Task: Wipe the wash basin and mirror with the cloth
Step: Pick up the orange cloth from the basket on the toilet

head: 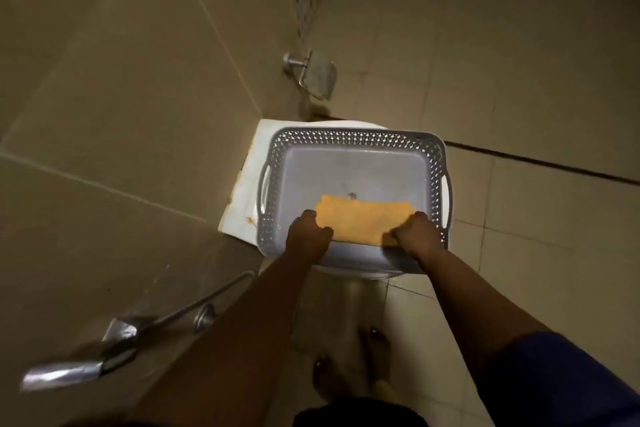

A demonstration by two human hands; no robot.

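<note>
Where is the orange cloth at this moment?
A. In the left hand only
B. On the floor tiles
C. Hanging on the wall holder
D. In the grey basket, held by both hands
D: the cloth lies inside the basket, with the left hand and right hand each gripping an end.

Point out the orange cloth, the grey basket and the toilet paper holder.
orange cloth (363,220): head view, middle of the folded fabric.
grey basket (353,138): head view, perforated far rim.
toilet paper holder (322,74): head view, metal cover flap on the wall.
</note>
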